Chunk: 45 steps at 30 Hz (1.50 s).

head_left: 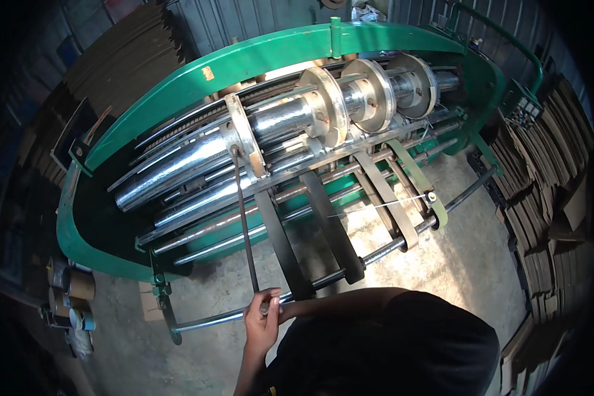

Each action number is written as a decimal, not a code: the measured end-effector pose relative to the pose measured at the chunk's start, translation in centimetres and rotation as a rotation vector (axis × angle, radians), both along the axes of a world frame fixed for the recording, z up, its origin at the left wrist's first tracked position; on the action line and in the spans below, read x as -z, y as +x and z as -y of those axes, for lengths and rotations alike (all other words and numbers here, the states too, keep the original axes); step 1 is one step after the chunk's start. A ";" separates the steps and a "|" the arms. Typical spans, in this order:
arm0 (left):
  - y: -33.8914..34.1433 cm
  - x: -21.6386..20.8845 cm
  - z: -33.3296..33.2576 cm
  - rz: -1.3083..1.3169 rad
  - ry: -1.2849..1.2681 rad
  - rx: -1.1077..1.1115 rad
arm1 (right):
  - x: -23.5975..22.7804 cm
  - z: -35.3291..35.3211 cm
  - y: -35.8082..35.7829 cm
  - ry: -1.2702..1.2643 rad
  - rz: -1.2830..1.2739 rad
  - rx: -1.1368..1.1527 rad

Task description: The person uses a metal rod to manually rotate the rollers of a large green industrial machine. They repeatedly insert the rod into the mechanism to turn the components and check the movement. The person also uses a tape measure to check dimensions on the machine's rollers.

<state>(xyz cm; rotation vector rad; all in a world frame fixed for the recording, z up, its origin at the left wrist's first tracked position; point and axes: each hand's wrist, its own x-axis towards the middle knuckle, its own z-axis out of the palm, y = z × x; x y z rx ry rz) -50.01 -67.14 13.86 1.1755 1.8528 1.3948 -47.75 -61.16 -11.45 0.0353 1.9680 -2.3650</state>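
Observation:
A long, thin metal rod [246, 228] slants up from my hands to the green machine. Its far tip meets a bolt on the collar of the leftmost metal disc [247, 135], which is mounted on a shiny shaft [178, 170]. My left hand [260, 325] is closed round the rod's near end, where a thicker butt shows between the fingers. From the right, my right forearm [340, 303] reaches across to the same spot. My right hand [282, 308] is mostly behind the left one, its fingers hidden.
A curved green frame [264, 49] surrounds the shafts. Three more discs [371, 96] stand further right. Several belts [331, 224] hang down to a low front bar [383, 251]. Cardboard stacks [548, 218] line the right side. Rolls and cans [79, 290] stand at left on the concrete floor.

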 end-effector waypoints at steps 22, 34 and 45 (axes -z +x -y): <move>3.0 11.6 -2.5 0.025 -0.158 -1.022 | 9.9 -50.8 58.7 1.338 1.303 0.736; 5.4 7.6 -5.8 0.109 -0.090 -1.165 | 7.9 -61.6 63.6 0.810 0.790 0.328; 6.1 8.8 -7.2 0.136 -0.034 -1.291 | -13.6 -72.4 45.3 0.770 0.398 0.605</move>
